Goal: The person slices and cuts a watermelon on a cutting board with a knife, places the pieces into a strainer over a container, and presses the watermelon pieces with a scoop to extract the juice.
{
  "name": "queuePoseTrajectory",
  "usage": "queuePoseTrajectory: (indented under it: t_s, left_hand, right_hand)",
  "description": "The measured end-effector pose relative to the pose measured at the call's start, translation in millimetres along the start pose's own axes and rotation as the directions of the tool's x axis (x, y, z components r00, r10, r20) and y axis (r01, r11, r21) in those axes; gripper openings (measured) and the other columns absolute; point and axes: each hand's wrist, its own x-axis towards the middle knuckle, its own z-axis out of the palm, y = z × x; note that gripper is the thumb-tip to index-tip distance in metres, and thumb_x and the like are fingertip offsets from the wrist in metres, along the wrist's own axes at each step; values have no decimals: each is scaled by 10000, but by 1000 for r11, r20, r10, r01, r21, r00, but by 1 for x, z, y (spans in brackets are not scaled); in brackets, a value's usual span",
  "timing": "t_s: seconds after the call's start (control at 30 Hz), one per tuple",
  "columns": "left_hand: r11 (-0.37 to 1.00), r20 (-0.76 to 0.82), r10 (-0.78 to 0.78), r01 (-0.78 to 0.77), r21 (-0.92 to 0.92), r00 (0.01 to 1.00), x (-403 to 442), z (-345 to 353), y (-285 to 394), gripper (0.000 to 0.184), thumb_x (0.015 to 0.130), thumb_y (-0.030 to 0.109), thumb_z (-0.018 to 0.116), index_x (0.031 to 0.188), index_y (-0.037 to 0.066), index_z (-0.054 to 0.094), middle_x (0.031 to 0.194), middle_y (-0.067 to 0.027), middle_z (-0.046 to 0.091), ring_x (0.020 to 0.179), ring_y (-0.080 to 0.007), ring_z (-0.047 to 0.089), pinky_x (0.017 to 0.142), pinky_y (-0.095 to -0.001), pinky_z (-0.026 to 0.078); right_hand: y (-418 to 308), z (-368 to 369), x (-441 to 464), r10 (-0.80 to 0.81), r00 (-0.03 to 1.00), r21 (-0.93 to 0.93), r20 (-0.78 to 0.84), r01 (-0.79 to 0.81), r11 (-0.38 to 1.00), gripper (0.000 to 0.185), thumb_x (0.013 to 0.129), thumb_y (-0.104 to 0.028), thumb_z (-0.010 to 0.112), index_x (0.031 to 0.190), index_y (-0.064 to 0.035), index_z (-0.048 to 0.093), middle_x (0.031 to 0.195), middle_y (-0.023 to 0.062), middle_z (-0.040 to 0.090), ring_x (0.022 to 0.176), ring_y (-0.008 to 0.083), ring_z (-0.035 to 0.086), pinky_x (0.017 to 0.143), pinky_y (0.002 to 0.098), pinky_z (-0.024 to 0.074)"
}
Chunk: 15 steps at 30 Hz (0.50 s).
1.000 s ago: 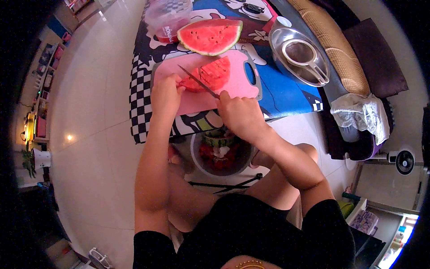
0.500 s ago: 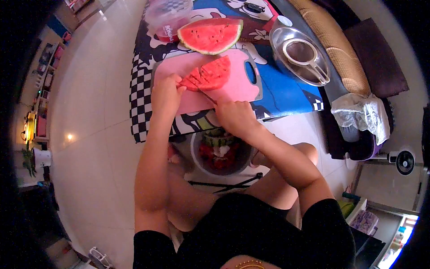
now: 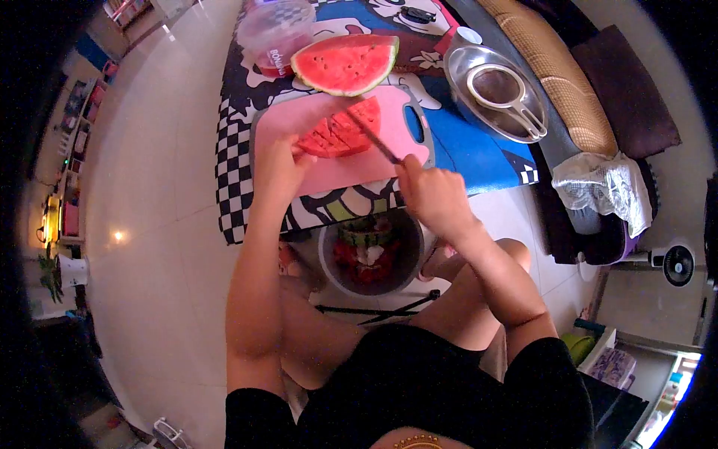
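- Hiding the handle of the knife, the right hand has its grip closed round it, near the near edge of the tabletop.
- The left hand covers part of the board; its fingertips are at the left tip of the slice, but whether its grip pinches or merely rests there, I cannot tell.
- The blade slants across the slice's right part, slightly blurred; whether it touches the flesh is unclear.
- The tabletop's far end is cut off by the frame, and its near edge hides part of the bucket below.
- The bucket's contents are dim: striped green rind, red bits and something white.
- The slice lies flat on the board, by the tabletop's near edge, towards its near left corner; it is red, with dark slits across its left part.
- The wedge, beyond the board, shows red flesh, dark seeds and a green rind along its lower edge.
- Counted: one knife, one board, one slice, one wedge, one bucket; one clear tub by the left edge; one metal bowl by the right edge, with one strainer in it.
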Motion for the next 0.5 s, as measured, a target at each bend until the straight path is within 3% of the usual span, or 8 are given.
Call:
queuePoseTrajectory:
  t_s: [0.13, 0.27, 0.5]
  left_hand:
    - [995, 71, -6, 13, -94, 997, -3, -3, 9, 462, 737, 146, 728, 1118, -68, 580, 983, -210, 660, 943, -315, 638, 836, -378, 483]
    - [999, 62, 14, -12, -37, 998, 2, 12, -5, 567, 720, 204, 749, 1157, -85, 533, 1055, -227, 634, 992, -329, 618, 853, -392, 474]
    - [993, 59, 60, -65, 101, 996, 0, 17, 5, 815, 705, 332, 757, 1284, -120, 403, 1179, -269, 563, 1084, -362, 567, 923, -404, 445]
  right_hand:
    - [31, 2, -1, 94, 995, -22, -30, -94, 995, 222, 936, -257, 477, 845, -59, 521, 590, 186, 593, 545, 387, 594, 486, 490, 470]
    - [47, 6, 1, 175, 984, -38, 21, -174, 984, 261, 943, -277, 453, 863, -50, 555, 637, 208, 610, 605, 408, 608, 555, 504, 489]
    - [72, 28, 33, 173, 984, 49, 40, -174, 983, 294, 941, -309, 433, 918, -65, 595, 723, 211, 637, 674, 418, 617, 620, 520, 493]
